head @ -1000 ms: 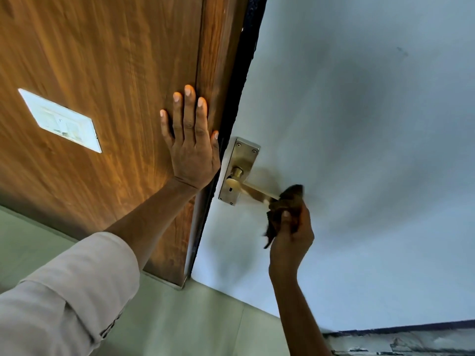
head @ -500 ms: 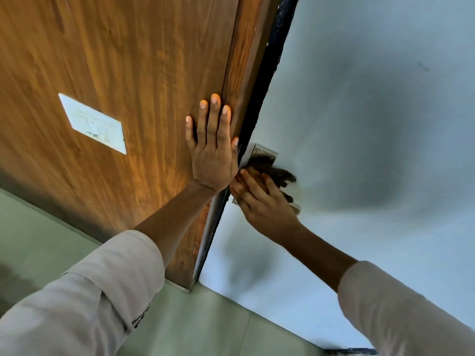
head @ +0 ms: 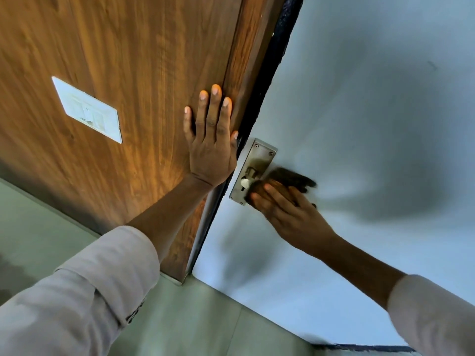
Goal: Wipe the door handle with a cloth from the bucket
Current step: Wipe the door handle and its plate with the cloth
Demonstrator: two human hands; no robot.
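Observation:
A metal door handle [head: 253,170] on its backplate sits at the left edge of a pale grey door [head: 359,111]. My right hand [head: 288,211] presses a dark brown cloth [head: 290,179] over the lever, just right of the spindle; the lever itself is hidden under cloth and fingers. The cloth is blurred. My left hand [head: 210,142] lies flat, fingers spread, against the brown wooden panel [head: 115,60] left of the handle, holding nothing. No bucket is in view.
A white switch plate [head: 88,110] is set in the wooden panel. A black strip [head: 272,73] runs between the panel and the grey door. Pale green floor tiles [head: 192,317] lie below.
My right hand slid the cloth from the lever's far end to the backplate, then a little back right, uncovering the spindle. My left hand stayed flat on the wood.

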